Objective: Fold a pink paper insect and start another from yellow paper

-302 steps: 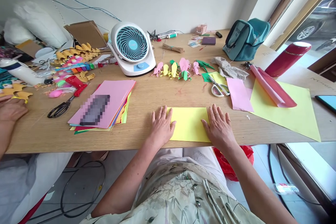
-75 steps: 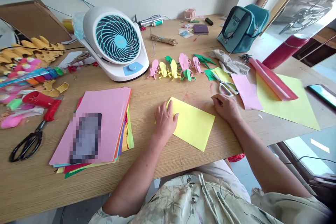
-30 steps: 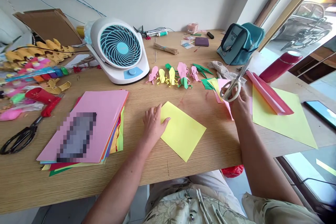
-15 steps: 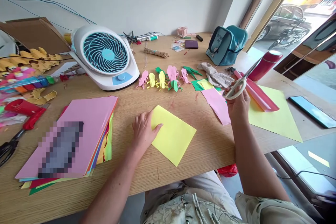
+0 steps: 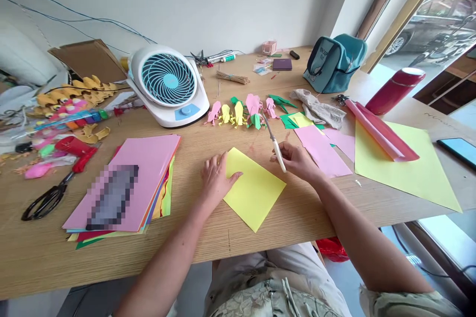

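Note:
A yellow square of paper (image 5: 256,193) lies turned at an angle on the table. My left hand (image 5: 218,178) rests on its upper left edge, thumb on the paper and fingers spread. My right hand (image 5: 293,158) grips white-handled scissors (image 5: 277,153) by the handles, just above and right of the paper, with the blades pointing up and away toward the folded paper figures. Those pink, yellow and green figures (image 5: 238,115) stand in a row behind.
A paper stack (image 5: 156,158) and black scissors (image 5: 46,202) lie left, near a fan (image 5: 169,84). Pink paper pieces (image 5: 323,153), a large yellow sheet (image 5: 401,178), a red bottle (image 5: 396,90), a phone (image 5: 459,153) and a teal bag (image 5: 332,64) are right.
My right hand has brought the scissors left and down, from above the papers on the right to beside the yellow square. My left hand stays on the paper. The view has shifted slightly.

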The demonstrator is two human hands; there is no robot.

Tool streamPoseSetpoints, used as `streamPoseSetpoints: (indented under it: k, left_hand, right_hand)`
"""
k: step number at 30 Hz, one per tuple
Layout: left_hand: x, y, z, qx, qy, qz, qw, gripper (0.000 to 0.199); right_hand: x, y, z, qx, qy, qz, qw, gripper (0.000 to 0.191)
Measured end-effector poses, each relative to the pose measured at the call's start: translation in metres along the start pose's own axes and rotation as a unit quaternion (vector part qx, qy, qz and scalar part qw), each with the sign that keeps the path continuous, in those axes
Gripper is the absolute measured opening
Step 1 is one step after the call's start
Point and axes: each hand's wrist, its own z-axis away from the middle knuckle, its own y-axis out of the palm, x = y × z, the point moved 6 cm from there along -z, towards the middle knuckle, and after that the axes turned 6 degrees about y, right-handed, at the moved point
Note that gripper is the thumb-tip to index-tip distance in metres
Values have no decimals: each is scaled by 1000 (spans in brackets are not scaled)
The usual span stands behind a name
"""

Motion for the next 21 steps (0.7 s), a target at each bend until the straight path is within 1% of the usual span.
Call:
streamPoseSetpoints:
  k: [3, 7, 9, 11, 13, 16, 19, 21]
  left_hand:
    - [4, 0, -21, 19, -14, 6, 1000, 64]
    - [8, 5, -58, 49, -45, 48, 997, 44]
    - [9, 8, -73, 63, -72, 67, 993, 41]
    - [9, 11, -82, 89, -84, 84, 989, 42]
    - [6, 14, -87, 127, -72, 97, 984, 45]
    - [5, 14, -89, 172, -30, 108, 979, 41]
    - [7, 11, -88, 185, 3, 115, 976, 37]
    - [7, 10, -87, 187, 19, 116, 975, 40]
  right_hand:
    - [0, 7, -1, 18, -25, 13, 999, 34]
    - [-2, 8, -2, 10, -32, 31, 999, 33]
    - [-1, 9, -1, 9, -37, 32, 999, 32]
    - [2, 9, 0, 10, -42, 35, 998, 31]
    - [4, 9, 1, 9, -44, 36, 998, 29]
    - [6, 8, 2, 0, -46, 36, 998, 29]
    - [6, 8, 2, -5, -46, 33, 998, 31]
    - [5, 9, 1, -1, -43, 31, 999, 31]
